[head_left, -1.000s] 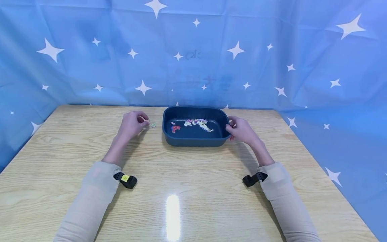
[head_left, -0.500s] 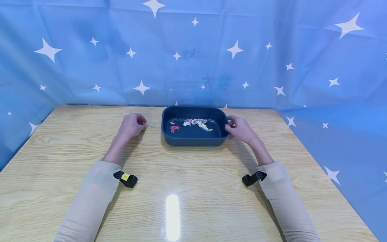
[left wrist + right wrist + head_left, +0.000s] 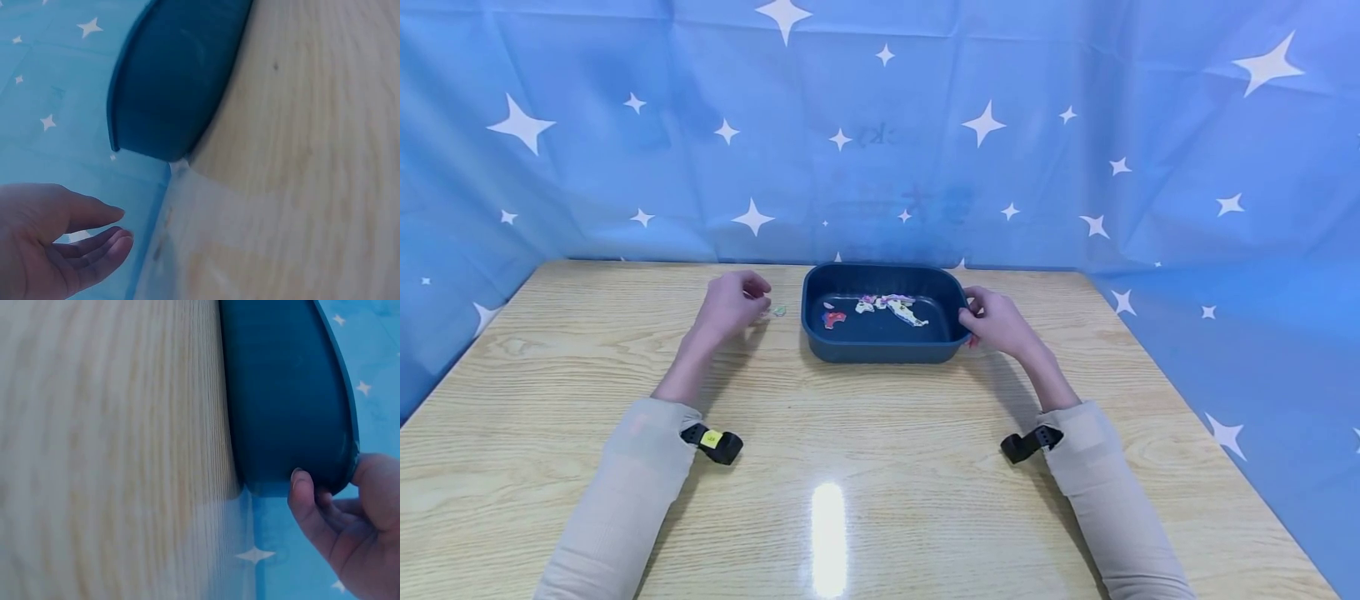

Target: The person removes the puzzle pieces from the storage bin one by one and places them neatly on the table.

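Observation:
A dark blue rectangular tub (image 3: 883,353) stands at the back middle of the table, with several thin coloured cut-outs (image 3: 907,312) on its floor, one of them red and blue (image 3: 834,318). My right hand (image 3: 994,321) grips the tub's right end; in the right wrist view its fingers press the outer wall and the thumb is at the rim. A bit of red (image 3: 973,342) shows just below that hand. Left of the tub, my left hand (image 3: 733,302) is low over the table beside a small greenish scrap (image 3: 780,311). The left wrist view shows its thumb and fingers (image 3: 106,259) apart, nothing between them.
The pale wood-grain table (image 3: 887,433) runs up to a blue curtain (image 3: 700,183) with white stars. A black camera mount (image 3: 722,447) is strapped to the left wrist and another (image 3: 1032,444) to the right. Light glares on the front of the table.
My left hand dips slightly at half a second ago and is now a little higher. The right hand and the tub stay in place.

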